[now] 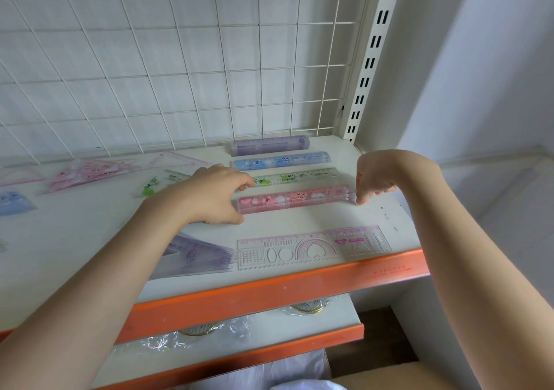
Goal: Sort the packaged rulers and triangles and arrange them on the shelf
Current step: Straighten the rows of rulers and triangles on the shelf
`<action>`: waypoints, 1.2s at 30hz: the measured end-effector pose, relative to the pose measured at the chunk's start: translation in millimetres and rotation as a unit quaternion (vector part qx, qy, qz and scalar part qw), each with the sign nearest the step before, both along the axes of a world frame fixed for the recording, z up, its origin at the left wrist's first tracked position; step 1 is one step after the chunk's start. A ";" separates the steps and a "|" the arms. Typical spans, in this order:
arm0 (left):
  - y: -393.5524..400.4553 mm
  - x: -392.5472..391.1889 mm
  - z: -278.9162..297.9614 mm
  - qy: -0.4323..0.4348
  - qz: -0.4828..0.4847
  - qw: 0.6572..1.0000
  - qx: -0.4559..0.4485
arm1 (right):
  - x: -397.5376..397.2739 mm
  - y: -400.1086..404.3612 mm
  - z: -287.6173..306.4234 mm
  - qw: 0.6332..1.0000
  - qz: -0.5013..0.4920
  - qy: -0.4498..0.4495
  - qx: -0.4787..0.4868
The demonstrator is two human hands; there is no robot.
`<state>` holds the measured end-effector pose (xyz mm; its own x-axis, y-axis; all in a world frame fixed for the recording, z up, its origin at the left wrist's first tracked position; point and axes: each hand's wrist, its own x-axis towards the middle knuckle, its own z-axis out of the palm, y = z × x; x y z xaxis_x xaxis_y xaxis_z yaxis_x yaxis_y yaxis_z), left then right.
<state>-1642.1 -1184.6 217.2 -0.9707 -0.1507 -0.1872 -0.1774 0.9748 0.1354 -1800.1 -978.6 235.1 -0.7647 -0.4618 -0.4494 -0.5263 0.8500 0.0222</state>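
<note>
I see a white shelf (90, 233) with an orange front lip. At the right, four packaged rulers lie in a neat column: purple ruler (269, 144) at the back, then blue ruler (280, 160), green ruler (295, 176) and pink ruler (295, 200). My left hand (214, 193) pinches the pink ruler's left end; my right hand (371, 178), fingers curled downward, pinches its right end. I judge this row nearly squared. Left to sort: a stencil ruler (313, 247) near the front edge, a purple triangle (198, 253) beside it, and pink triangles (99, 171), green pieces and a blue piece scattered at the left.
</note>
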 end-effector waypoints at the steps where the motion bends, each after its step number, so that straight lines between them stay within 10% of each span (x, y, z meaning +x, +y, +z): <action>1: -0.5 -0.2 -0.1 0.002 0.001 1.000 -0.003 | -0.3 -0.2 0.0 1.000 0.000 0.000 -0.001; 25: 23.8 45.0 9.1 0.095 0.002 0.994 0.063 | 12.7 13.4 7.2 0.999 -0.024 0.000 -0.034; 36: 93.3 77.5 -25.3 0.164 -0.064 0.984 0.017 | 86.6 50.2 -38.9 0.952 -0.040 0.147 -0.266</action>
